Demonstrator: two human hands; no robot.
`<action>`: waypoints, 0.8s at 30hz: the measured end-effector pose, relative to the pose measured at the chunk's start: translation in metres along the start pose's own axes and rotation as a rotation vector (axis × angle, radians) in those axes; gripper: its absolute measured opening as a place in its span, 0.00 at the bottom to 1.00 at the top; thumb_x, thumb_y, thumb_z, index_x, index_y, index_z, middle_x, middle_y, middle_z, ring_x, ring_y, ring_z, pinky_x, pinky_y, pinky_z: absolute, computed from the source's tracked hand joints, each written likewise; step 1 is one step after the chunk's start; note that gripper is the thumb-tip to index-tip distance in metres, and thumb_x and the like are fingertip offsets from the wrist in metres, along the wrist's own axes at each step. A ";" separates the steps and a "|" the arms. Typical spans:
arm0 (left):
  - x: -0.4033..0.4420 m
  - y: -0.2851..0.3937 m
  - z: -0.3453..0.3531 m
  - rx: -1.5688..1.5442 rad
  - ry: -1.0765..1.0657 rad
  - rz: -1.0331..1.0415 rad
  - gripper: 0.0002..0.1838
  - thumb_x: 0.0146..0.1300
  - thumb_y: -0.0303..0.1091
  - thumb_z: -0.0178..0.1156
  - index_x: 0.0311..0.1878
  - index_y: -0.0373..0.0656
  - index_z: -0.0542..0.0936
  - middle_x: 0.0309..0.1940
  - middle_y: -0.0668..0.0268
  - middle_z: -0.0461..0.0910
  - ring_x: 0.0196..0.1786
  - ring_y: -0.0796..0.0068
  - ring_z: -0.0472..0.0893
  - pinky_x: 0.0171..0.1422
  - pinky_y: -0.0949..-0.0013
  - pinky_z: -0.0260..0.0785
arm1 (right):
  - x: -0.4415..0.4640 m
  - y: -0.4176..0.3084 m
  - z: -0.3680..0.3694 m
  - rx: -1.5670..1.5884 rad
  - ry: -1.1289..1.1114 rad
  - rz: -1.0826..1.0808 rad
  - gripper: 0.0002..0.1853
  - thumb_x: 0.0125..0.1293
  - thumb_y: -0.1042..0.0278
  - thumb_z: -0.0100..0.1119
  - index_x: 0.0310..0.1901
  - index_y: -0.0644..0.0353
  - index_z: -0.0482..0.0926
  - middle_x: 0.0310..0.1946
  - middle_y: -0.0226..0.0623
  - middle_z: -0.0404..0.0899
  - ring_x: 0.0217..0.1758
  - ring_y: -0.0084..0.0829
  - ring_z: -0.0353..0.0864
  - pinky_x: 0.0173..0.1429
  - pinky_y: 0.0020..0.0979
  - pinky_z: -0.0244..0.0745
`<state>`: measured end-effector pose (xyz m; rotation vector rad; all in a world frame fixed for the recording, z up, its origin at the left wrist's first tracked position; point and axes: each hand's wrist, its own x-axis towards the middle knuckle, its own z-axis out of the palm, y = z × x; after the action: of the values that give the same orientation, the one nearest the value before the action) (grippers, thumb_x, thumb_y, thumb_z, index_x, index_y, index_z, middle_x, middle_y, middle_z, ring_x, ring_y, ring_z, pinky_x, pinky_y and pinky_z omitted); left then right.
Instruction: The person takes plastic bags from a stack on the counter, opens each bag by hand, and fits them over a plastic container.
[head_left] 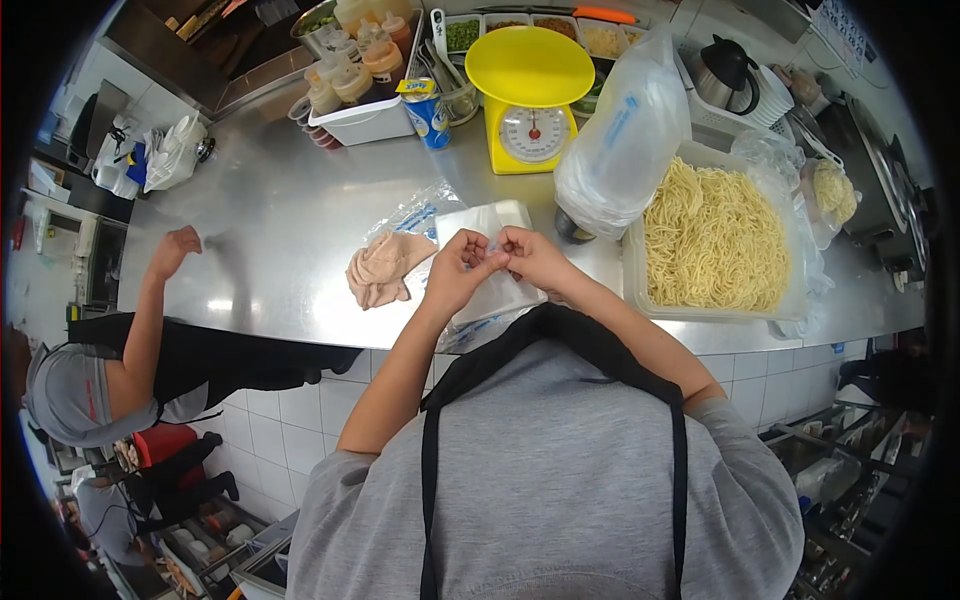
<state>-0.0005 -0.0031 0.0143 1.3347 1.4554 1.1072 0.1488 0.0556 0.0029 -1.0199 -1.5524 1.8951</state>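
Observation:
My left hand (462, 268) and my right hand (535, 262) meet over a stack of white, thin plastic sheets or bags (508, 213) on the steel counter. Both hands are closed in a pinch, fingertips against fingertips. What they pinch is too small and thin to make out. Clear plastic wrapping with blue print (425, 208) spreads under and beside the stack. Left of my left hand lies a crumpled pinkish cloth (385, 268). Beyond my right forearm stands a large tub of cooked yellow noodles (715, 240).
A yellow kitchen scale (530, 90) stands behind the stack, beside a bulging plastic bag (625, 135) and a blue can (428, 118). A white bin of sauce bottles (365, 125) sits back left. At the left, a co-worker's hand (178, 248) reaches over the counter (270, 210).

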 end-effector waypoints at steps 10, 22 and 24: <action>-0.012 -0.024 -0.068 -0.385 0.381 -0.172 0.03 0.61 0.32 0.55 0.34 0.44 0.73 0.27 0.73 0.72 0.27 0.85 0.71 0.28 0.79 0.63 | 0.002 0.016 -0.007 0.120 -0.077 0.119 0.09 0.61 0.64 0.60 0.34 0.60 0.74 0.25 0.28 0.73 0.25 0.17 0.71 0.27 0.21 0.68; -0.025 -0.017 -0.107 -0.192 0.426 -0.255 0.10 0.64 0.34 0.54 0.31 0.37 0.74 0.25 0.69 0.75 0.26 0.85 0.71 0.26 0.80 0.62 | 0.006 0.028 -0.011 0.174 -0.043 0.196 0.11 0.65 0.60 0.54 0.35 0.59 0.72 0.28 0.29 0.73 0.29 0.20 0.74 0.36 0.25 0.76; -0.018 -0.016 -0.106 -0.277 0.497 -0.186 0.12 0.65 0.36 0.54 0.30 0.37 0.75 0.26 0.69 0.75 0.27 0.85 0.70 0.28 0.80 0.61 | 0.006 0.028 -0.011 0.211 -0.028 0.194 0.11 0.65 0.59 0.53 0.35 0.59 0.73 0.28 0.29 0.73 0.29 0.20 0.75 0.36 0.25 0.76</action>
<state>-0.1056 -0.0279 0.0249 0.7423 1.6585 1.5190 0.1560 0.0599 -0.0265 -1.0849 -1.2727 2.1603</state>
